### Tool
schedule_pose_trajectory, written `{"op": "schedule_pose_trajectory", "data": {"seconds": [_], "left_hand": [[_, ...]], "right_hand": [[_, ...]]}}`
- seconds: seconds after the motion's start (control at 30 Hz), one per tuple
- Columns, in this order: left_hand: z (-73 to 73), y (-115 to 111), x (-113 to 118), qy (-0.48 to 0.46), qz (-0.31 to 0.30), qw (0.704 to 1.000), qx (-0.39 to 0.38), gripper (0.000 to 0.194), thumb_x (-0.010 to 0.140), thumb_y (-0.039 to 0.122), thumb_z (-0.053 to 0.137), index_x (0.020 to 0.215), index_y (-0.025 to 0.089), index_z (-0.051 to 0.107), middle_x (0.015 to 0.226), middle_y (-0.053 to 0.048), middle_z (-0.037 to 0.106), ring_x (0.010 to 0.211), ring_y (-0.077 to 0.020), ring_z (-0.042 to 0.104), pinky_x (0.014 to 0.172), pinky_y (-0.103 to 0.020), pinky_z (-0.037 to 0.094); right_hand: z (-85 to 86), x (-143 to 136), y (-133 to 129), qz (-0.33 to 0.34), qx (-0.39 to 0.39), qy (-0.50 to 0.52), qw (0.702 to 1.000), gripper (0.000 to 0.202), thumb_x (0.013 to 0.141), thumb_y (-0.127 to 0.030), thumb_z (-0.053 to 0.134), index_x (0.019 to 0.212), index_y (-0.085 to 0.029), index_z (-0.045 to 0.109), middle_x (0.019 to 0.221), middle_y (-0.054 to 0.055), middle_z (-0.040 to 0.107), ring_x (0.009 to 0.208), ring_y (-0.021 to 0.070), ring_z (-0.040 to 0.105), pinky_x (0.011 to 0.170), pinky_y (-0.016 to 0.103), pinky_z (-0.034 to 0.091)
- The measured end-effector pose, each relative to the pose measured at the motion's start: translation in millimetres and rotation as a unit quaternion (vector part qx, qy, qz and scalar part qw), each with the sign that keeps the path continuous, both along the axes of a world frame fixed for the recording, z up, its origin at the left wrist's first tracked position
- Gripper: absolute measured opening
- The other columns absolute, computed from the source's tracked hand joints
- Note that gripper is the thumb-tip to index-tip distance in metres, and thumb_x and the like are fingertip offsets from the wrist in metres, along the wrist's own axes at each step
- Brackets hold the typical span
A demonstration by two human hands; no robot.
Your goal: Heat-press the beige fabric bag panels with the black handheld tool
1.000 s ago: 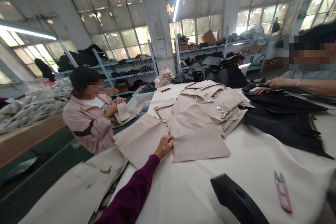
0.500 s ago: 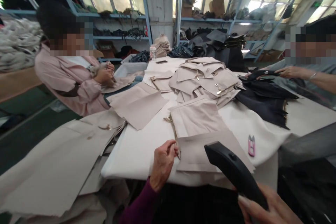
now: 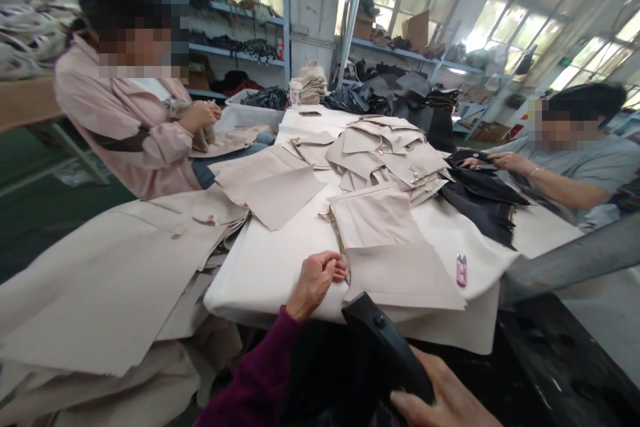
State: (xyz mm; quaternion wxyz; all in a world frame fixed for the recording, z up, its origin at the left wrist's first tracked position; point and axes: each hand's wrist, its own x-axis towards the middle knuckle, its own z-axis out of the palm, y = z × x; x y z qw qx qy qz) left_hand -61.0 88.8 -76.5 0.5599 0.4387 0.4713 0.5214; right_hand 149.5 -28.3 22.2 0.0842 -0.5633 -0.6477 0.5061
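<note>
2 bare hands show in the head view. The left hand (image 3: 313,283) has its grip closed on the zip edge of a beige cloth (image 3: 400,273), probably to steady it. The right hand (image 3: 445,380) is wrapped round a black tool (image 3: 385,340) before the table (image 3: 265,280), its tip turned towards the cloth, perhaps for easy aim. The cloth lies on the table's near part, right of the left grip and just beyond the tool's tip.

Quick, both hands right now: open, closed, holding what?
Left hand: fingers curled at the beige piece's zippered edge; firm hold or not, cannot tell.
Right hand: closed around the black handheld tool.
</note>
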Motion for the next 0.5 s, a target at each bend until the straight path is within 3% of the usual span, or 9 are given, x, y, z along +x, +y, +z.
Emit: {"op": "schedule_pose_trajectory", "data": {"seconds": [0.13,0.3,0.4,0.5], "left_hand": [[3.0,0,-4,-0.024,-0.019,0.999,-0.008,0.018,0.077,0.028,0.057,0.080,0.011,0.062,0.072,-0.008,0.069,0.062,-0.0173,0.068,0.060,-0.030,0.057],[4.7,1,-9,-0.045,-0.052,0.997,-0.025,0.023,0.076,0.033,0.058,0.081,0.010,0.060,0.074,-0.010,0.069,0.065,-0.0194,0.070,0.066,-0.034,0.058],[4.6,2,-10,-0.046,-0.062,0.996,-0.035,0.025,0.075,0.035,0.061,0.081,0.010,0.060,0.076,-0.010,0.070,0.067,-0.0196,0.070,0.069,-0.034,0.057],[6.6,2,-10,-0.048,-0.060,0.996,-0.044,0.026,0.075,0.035,0.061,0.082,0.010,0.060,0.078,-0.011,0.070,0.068,-0.0199,0.070,0.068,-0.034,0.057]], "right_hand": [[-7.0,-13,10,0.000,0.003,0.017,1.000,0.016,0.076,-0.027,0.058,0.086,-0.016,0.061,0.074,-0.001,0.061,0.066,0.0150,0.054,0.059,0.021,0.043],[-6.0,-21,15,-0.005,-0.069,0.029,0.997,0.024,0.080,-0.031,0.054,0.096,-0.015,0.060,0.063,-0.003,0.058,0.051,0.0110,0.050,0.048,0.019,0.038],[4.1,-18,9,0.008,-0.072,0.032,0.997,0.026,0.077,-0.031,0.058,0.099,-0.017,0.062,0.074,-0.002,0.064,0.061,0.0144,0.057,0.054,0.020,0.043],[12.7,-4,-1,0.003,-0.067,0.014,0.998,0.039,0.071,-0.033,0.067,0.108,-0.021,0.063,0.096,0.002,0.067,0.089,0.0233,0.061,0.073,0.024,0.048]]}}
